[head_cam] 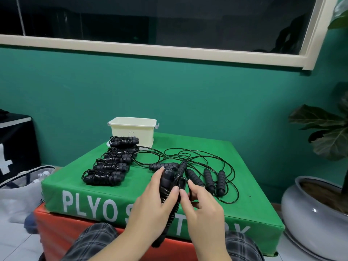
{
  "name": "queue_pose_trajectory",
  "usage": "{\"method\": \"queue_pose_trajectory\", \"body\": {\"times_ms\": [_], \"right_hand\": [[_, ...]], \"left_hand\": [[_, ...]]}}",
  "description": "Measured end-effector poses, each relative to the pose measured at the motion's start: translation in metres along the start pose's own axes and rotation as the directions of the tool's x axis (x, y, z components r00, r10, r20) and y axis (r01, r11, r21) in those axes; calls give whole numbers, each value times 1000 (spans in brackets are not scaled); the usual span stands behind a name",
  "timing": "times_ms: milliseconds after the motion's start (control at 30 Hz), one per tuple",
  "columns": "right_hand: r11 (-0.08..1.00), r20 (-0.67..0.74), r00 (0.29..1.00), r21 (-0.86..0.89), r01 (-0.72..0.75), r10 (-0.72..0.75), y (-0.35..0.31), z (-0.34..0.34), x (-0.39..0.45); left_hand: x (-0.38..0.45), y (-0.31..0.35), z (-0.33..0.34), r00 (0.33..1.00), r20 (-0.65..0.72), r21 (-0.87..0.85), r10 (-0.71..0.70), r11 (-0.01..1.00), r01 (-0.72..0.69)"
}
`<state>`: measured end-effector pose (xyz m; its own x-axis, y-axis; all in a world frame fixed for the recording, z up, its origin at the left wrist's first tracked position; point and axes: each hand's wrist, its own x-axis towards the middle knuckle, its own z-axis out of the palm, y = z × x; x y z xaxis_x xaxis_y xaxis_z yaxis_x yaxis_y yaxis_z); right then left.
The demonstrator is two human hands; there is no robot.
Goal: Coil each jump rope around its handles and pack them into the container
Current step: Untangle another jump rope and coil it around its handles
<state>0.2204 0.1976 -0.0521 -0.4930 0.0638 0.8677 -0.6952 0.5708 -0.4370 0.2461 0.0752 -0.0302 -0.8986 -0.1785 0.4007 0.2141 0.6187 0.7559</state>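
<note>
My left hand (154,202) grips a black jump rope's paired handles (167,179), its cord partly wound around them. My right hand (199,204) pinches a loop of that cord (183,180) beside the handles. Several coiled jump ropes (107,166) lie in a row on the left of the green plyo box (113,193). Loose ropes with black foam handles (209,178) and tangled cord (188,157) lie on the right. A cream plastic container (131,129) stands open at the box's far edge, behind the coiled row.
The green box sits on an orange box (56,227). A grey planter (310,210) with a leafy plant stands right. A grey bag (17,194) and a black case (15,140) lie left. My plaid-clad knees (90,240) are at the bottom. A green wall is behind.
</note>
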Motion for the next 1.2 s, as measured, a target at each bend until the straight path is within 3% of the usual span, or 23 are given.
{"method": "queue_pose_trajectory", "body": {"times_ms": [167, 467, 600, 700, 867, 967, 1200], "right_hand": [[999, 7, 999, -38, 36, -36, 1, 6, -5], [997, 43, 998, -50, 55, -52, 7, 12, -4], [998, 36, 999, -66, -1, 3, 8, 13, -6], [998, 26, 1000, -54, -14, 15, 5, 11, -6], [1000, -6, 1000, -22, -6, 6, -1, 9, -6], [1000, -4, 1000, -20, 1, -1, -2, 10, -6], [998, 47, 999, -65, -2, 5, -5, 17, -10]], "left_hand": [[-5, 2, 0, 1000, 8, 36, 10, 999, -10], [-5, 7, 15, 977, 47, -276, -207, 938, 212], [-1, 3, 11, 984, 125, -262, -128, 952, 158], [3, -1, 8, 974, 196, -343, -113, 923, 176], [6, -1, 8, 985, 160, -485, -69, 863, 139], [6, 2, 7, 997, 79, -435, -25, 899, 57], [-1, 4, 9, 997, -2, -102, -76, 992, 75]]}}
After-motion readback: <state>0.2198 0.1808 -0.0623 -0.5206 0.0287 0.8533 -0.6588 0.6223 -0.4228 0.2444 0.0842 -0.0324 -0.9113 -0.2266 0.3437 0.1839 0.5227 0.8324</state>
